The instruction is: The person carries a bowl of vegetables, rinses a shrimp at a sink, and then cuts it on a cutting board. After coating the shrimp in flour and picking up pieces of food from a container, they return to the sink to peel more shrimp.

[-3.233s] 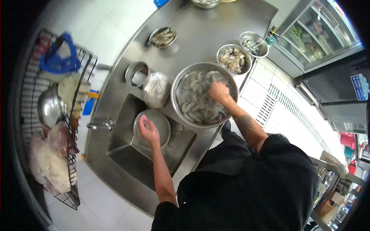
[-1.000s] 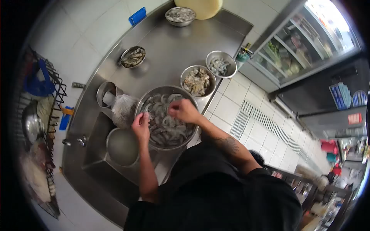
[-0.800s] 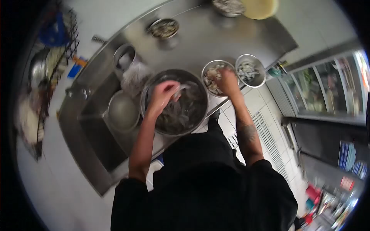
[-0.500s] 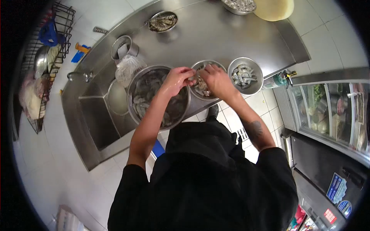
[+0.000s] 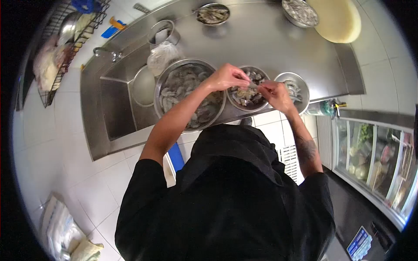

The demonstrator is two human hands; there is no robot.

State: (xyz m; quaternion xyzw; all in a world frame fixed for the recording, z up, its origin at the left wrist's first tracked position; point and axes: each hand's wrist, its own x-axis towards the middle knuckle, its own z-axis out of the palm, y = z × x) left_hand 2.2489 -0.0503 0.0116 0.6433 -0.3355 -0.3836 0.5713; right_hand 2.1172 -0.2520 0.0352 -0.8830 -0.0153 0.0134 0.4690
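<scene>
My left hand (image 5: 228, 78) and my right hand (image 5: 278, 96) meet above the middle metal bowl (image 5: 229, 101), fingertips pinched on a small grey shrimp (image 5: 253, 86) between them. Shells and shrimp scraps (image 5: 251, 96) lie in that bowl. Below my left forearm stands a large steel bowl (image 5: 159, 104) with many grey shrimp (image 5: 176, 93) in liquid. Beside my right hand, a smaller bowl (image 5: 305, 93) holds pale shrimp (image 5: 294, 90), which look peeled. My fingers partly cover the shrimp in hand.
A sink (image 5: 117, 108) with a faucet (image 5: 104, 53) lies left, near a plastic bag (image 5: 163, 57) and a metal pot (image 5: 167, 34). Farther back are a bowl of dark shrimp (image 5: 212, 15), another filled bowl (image 5: 300, 13) and a round board (image 5: 337, 19). A glass-front fridge (image 5: 370, 152) stands right.
The head view has shifted, so the counter appears lower and farther right. My hands have drawn slightly apart, and the shrimp between my fingertips now shows.
</scene>
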